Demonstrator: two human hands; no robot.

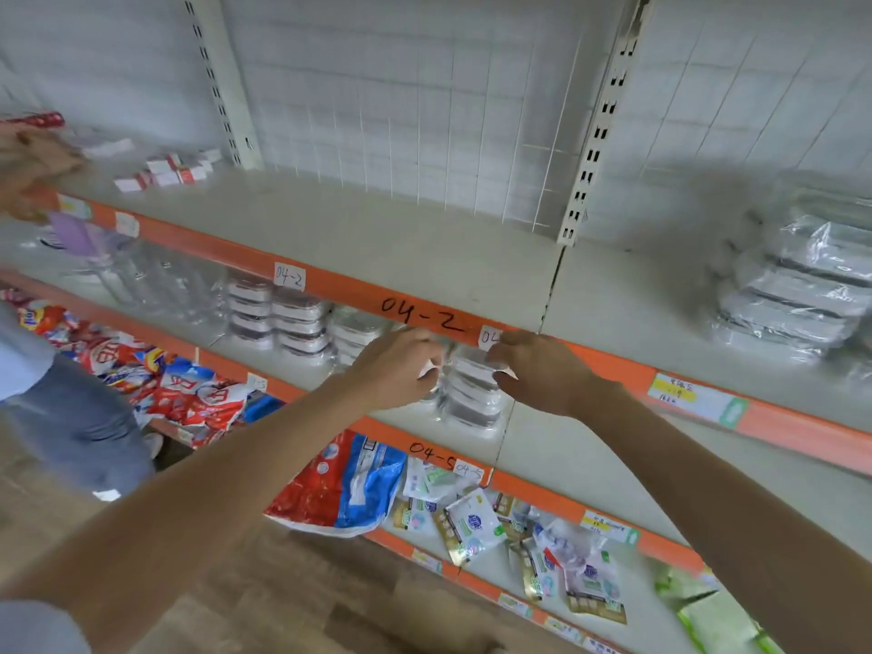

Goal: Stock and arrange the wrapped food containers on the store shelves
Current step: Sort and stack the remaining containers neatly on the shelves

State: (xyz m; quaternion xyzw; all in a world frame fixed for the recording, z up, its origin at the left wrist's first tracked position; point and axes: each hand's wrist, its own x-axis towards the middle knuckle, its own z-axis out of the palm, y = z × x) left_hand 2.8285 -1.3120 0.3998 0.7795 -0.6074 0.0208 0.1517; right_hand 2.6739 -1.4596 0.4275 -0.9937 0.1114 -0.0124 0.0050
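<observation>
I observe both hands reaching under the orange shelf edge [330,280] marked "04-2". My left hand [398,365] has its fingers curled, pinching a small white slip [428,369] at the fingertips. My right hand [538,370] is likewise curled, thumb and fingers nipping a white scrap [507,371]; I cannot tell whether these are 1 piece or 2. Directly behind the hands, a stack of wrapped food containers [474,394] sits on the middle shelf [566,446]. A second stack [792,295] rests on the upper shelf, well apart to the right. Another person's hand [33,167] appears blurred at far left.
</observation>
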